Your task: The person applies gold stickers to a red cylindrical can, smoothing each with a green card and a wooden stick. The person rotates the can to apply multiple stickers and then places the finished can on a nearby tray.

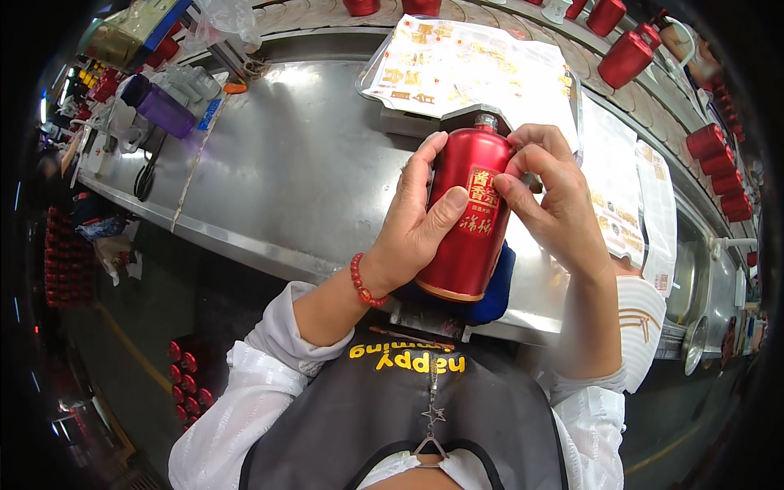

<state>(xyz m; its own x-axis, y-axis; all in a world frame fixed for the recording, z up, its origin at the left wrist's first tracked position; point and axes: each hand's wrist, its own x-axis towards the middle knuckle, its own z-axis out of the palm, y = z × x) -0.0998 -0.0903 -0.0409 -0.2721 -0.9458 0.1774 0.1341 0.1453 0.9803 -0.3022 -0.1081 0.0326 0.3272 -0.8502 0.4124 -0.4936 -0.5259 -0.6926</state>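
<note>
left hand (412, 224) gripped red bottle (469, 220) | right hand (549, 196) pressed its label, fingers on bottle | bottle above steel worktop (302, 171) | label sheets (465, 65) behind bottle

The left hand (412, 233) covers the near side of the red bottle (469, 220), and its thumb lies across part of the label (482, 204). The right hand (551, 196) hides the bottle's far shoulder, and its fingertips cover the label's edge. The bottle hides most of the blue cloth (500, 286) and the dark block (433, 314) beneath it. The bottle's top and the hands cover the near edge of the sticker sheets (465, 65). The picture's top edge cuts off the red bottles (625, 57) on the conveyor. At the dark left rim, the red crates (65, 261) are too small and blurred to make out.
</note>
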